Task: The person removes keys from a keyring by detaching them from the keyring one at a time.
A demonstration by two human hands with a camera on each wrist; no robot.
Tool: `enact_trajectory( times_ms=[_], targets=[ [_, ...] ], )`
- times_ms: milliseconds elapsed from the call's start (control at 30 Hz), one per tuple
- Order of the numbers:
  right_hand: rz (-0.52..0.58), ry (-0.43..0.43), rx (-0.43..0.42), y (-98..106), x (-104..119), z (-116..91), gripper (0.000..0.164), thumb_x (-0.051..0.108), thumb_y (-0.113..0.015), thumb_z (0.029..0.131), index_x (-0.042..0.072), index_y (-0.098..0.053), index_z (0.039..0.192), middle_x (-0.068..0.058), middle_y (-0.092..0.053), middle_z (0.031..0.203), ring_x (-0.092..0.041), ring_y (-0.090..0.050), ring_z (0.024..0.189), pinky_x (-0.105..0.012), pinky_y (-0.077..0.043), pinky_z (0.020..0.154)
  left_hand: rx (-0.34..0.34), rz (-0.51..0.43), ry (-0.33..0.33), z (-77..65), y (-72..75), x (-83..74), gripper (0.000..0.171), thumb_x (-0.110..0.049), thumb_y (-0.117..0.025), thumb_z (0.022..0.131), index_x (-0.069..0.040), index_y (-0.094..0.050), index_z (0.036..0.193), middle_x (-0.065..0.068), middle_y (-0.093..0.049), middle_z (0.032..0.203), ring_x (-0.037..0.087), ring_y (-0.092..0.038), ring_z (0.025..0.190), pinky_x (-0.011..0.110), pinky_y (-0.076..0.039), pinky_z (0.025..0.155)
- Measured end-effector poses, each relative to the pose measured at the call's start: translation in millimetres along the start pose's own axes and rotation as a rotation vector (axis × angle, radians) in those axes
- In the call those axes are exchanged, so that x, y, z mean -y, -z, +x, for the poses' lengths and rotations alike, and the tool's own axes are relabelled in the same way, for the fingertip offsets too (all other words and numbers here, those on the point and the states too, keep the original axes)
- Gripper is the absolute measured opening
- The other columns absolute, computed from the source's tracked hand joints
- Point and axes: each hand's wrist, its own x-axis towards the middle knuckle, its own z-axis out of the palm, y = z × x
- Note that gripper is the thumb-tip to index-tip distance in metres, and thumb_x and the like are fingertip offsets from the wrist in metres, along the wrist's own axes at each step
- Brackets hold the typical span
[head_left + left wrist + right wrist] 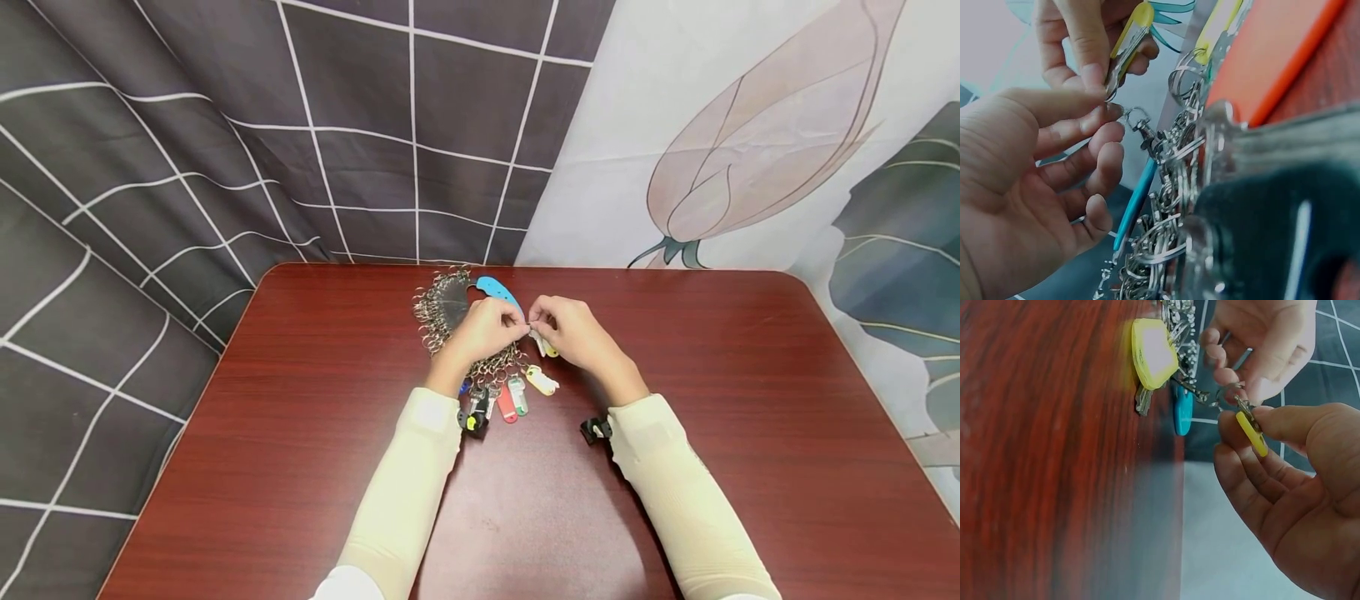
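My left hand (486, 330) pinches a small metal ring between thumb and forefinger, its other fingers loosely bent. Close against it, my right hand (573, 332) pinches a key with a yellow tag (1250, 433) between thumb and fingertips. Beside my left fingertips in the left wrist view is a metal clasp (1142, 128) on the bunch. Under and around my left hand lies a large bunch of metal rings and clasps (429, 315) on the table. My left forearm and hand hide part of this bunch. Whether the key's ring is joined to the clasp, I cannot tell.
Along the bunch's near side lie a red key tag (507, 405), a green-edged tag (518, 395) and a yellow-edged tag (541, 380) with keys. A blue flat piece (495, 288) lies behind my hands. The reddish-brown table (712, 358) meets a dark gridded curtain (352, 167).
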Motion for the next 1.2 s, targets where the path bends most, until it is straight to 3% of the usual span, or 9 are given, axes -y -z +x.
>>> enact_trajectory(
  times_ms=[500, 867, 1200],
  targets=[
    [-0.018, -0.043, -0.017, 1.1, 0.1, -1.5, 0.005, 0.005, -0.068, 0.088, 0.008, -0.064, 0.086, -0.007, -0.065, 0.076, -0.019, -0.060, 0.070, -0.036, -0.052, 0.063, 0.041, -0.054, 0.016, -2.7, 1.1, 1.4, 0.013, -0.014, -0.072, 0.086, -0.010, -0.071, 0.074, 0.002, -0.066, 0.069, 0.013, -0.059, 0.064, 0.025, -0.050, 0.060],
    [-0.010, 0.004, 0.004, -0.1, 1.7, -0.9, 0.004, 0.007, -0.069, 0.087, 0.007, -0.064, 0.087, -0.007, -0.065, 0.078, -0.019, -0.059, 0.070, -0.037, -0.052, 0.063, 0.052, -0.013, 0.023, -2.3, -0.4, 0.1, 0.014, -0.017, -0.070, 0.086, -0.011, -0.070, 0.074, 0.001, -0.067, 0.070, 0.012, -0.057, 0.064, 0.025, -0.048, 0.063],
    [-0.030, -0.020, -0.009, 2.0, 2.0, -0.8, 0.004, 0.006, -0.068, 0.088, 0.006, -0.064, 0.087, -0.008, -0.064, 0.078, -0.019, -0.060, 0.071, -0.036, -0.052, 0.064, 0.057, -0.024, 0.024, -1.1, -0.6, -1.6, 0.011, -0.015, -0.070, 0.086, -0.010, -0.070, 0.076, 0.003, -0.067, 0.073, 0.013, -0.059, 0.069, 0.025, -0.049, 0.064]
  ],
)
